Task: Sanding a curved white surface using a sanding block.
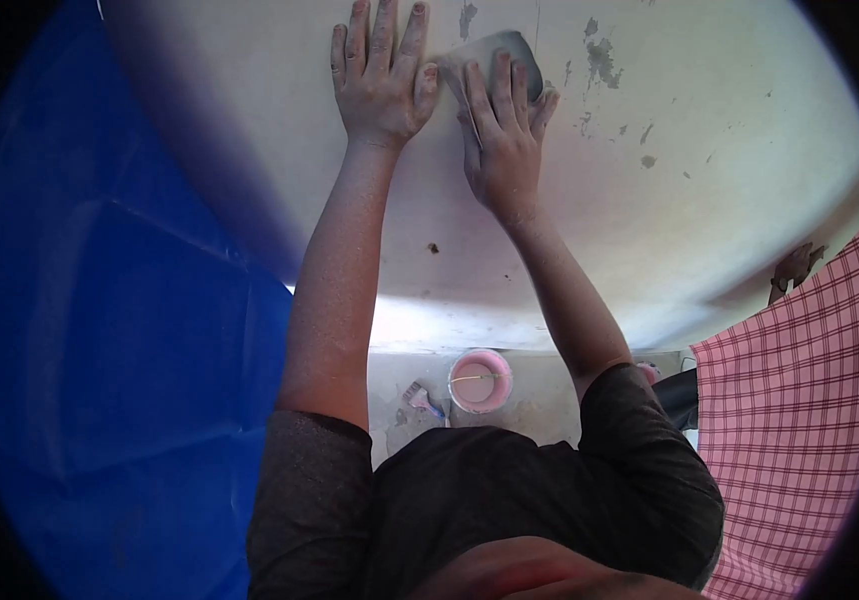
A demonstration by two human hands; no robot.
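Observation:
A large, smooth off-white curved surface (459, 202) with grey patches fills the upper view. My left hand (384, 82) lies flat on it, fingers spread, with nothing held. To its right, my right hand (504, 135) presses a grey sheet (521, 46), perhaps sandpaper, against the surface. Part of the sheet is folded between the thumb side and the fingers, and its lower part is hidden under the palm. Pale dust coats both hands. A small dark spot (433, 247) marks the surface below them.
A pink bucket (504, 390) holding pale liquid stands on the floor below the surface's edge, beside a paintbrush (422, 399). Blue sheeting (136, 337) hangs at the left. At the right is another person in a pink checked garment (789, 360), one hand (795, 264) near the surface.

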